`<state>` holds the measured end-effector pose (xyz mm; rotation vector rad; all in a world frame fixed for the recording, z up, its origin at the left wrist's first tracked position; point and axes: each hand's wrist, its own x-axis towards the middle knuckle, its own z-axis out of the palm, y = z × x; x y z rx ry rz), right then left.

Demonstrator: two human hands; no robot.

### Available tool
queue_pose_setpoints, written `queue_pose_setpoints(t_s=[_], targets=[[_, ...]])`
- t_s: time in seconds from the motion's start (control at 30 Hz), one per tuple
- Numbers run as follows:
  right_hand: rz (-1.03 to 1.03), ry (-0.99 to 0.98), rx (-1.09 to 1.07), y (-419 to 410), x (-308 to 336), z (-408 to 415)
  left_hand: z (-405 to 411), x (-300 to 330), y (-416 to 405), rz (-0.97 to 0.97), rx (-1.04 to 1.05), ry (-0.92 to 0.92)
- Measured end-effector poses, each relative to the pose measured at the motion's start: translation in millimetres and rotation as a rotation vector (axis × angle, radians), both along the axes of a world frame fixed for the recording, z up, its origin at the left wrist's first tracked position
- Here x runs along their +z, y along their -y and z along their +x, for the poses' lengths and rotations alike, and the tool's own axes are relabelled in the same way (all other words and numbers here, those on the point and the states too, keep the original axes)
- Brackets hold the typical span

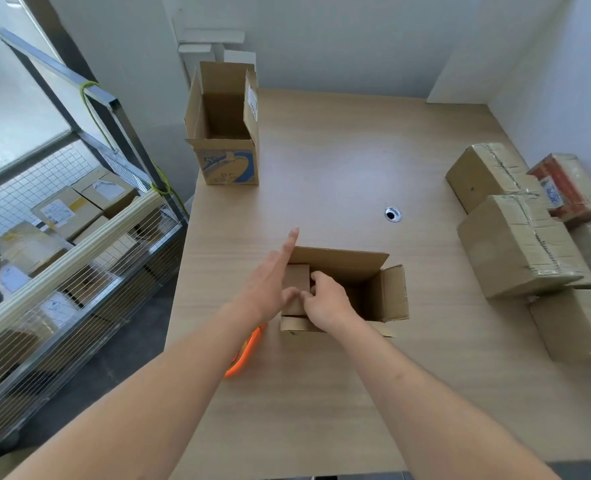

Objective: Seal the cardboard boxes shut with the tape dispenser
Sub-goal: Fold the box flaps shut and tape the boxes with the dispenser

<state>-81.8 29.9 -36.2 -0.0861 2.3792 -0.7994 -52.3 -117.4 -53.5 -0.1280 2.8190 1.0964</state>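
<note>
At 9 o'clock we see a wire cart [62,258] of parcels. Our left hand [270,282] lies flat, fingers straight, on the left flap of the open box [373,292]; the orange tape dispenser [244,355] sits at its 7 o'clock. Our right hand [325,299] curls round that flap. At 3 o'clock sit taped boxes [515,247].

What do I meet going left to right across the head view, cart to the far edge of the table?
Wire cart → orange tape dispenser → open box under both hands → cable hole → sealed boxes.
</note>
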Motion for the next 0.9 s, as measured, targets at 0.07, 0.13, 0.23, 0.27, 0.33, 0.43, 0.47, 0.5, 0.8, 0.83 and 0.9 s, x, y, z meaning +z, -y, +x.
queue_pose_setpoints(t_s=[0.07,0.13,0.23,0.27,0.33,0.43,0.47,0.5,0.8,0.83,0.9], targets=[[0.054,-0.095,0.035,-6.0,-2.4,-1.4,-2.1,-2.8,-3.7,-0.077,0.019,0.019],[0.130,-0.272,0.082,-14.8,-2.7,-5.2,-1.4,-5.1,-8.0,-0.104,0.049,0.041],[0.347,-0.557,0.028,-34.4,3.6,-13.6,-3.7,-8.3,-10.3,-0.065,0.102,0.042],[0.432,-0.581,-0.015,-42.2,5.6,-16.7,-5.3,-8.9,-10.9,-0.058,0.113,0.038],[0.547,-0.538,-0.100,-57.4,8.8,-21.8,-7.0,-9.0,-12.7,-0.054,0.144,0.039],[0.459,-0.397,-0.198,-71.5,11.3,-26.7,-9.0,-8.1,-15.1,-0.050,0.183,0.057],[0.363,-0.356,-0.215,-72.8,10.7,-27.4,-11.1,-6.9,-15.6,-0.058,0.191,0.067],[0.280,-0.345,-0.207,-73.6,9.6,-26.5,-14.1,-5.5,-16.5,-0.070,0.196,0.083],[0.283,-0.265,0.180,-92.9,7.1,-14.9,-15.0,-11.2,-21.3,-0.073,0.195,0.027],[0.296,-0.228,0.240,-94.7,9.9,-12.9,-13.6,-14.1,-21.5,-0.084,0.192,0.012],[0.304,-0.209,0.311,-100.0,13.6,-11.4,-11.8,-16.6,-22.7,-0.082,0.198,-0.008]])
